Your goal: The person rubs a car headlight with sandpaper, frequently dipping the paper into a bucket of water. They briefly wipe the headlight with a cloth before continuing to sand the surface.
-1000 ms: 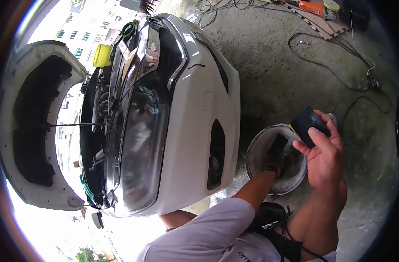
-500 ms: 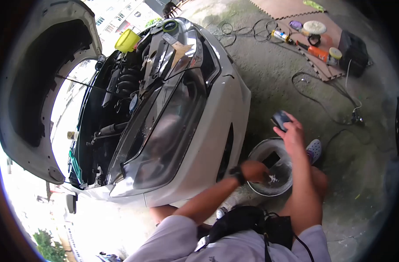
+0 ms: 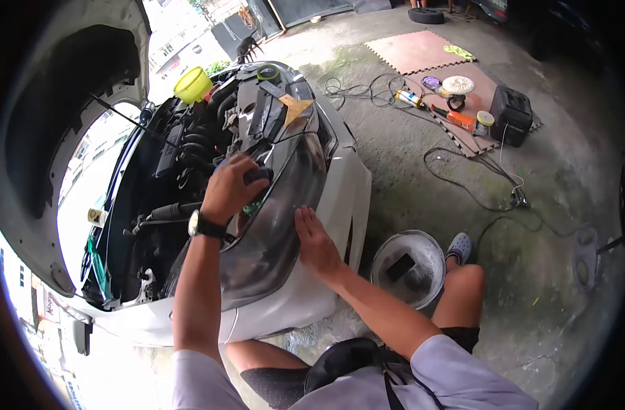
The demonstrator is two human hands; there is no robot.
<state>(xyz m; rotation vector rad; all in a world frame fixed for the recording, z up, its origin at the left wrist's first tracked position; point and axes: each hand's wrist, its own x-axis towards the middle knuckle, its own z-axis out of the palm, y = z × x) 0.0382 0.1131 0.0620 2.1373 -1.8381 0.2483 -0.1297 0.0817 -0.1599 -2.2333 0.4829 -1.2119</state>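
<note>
Over the inner edge of the headlight (image 3: 257,263), my left hand (image 3: 229,188) grips a dark block (image 3: 259,175) between thumb and fingers. A watch is on that wrist. My right hand (image 3: 318,244) lies with straight fingers at the outer edge of the headlight, touching or nearly touching the lens and holding nothing. The lens looks hazy and grey. Beside the white bumper (image 3: 353,205), a round bucket (image 3: 435,256) stands on the ground with a black rectangular piece (image 3: 400,267) in it.
The raised hood (image 3: 42,143) stands over the engine bay at left. A yellow container (image 3: 193,85) and a green tape roll (image 3: 268,72) rest at the car's front. Foam mats (image 3: 422,51) hold an orange tool (image 3: 460,121) and a black case (image 3: 510,113); cables (image 3: 463,195) cross the floor.
Both hands have moved from around the bucket to the headlight. A dark block was in my right hand; now one is in my left. The view has shifted, showing more ground beyond the car.
</note>
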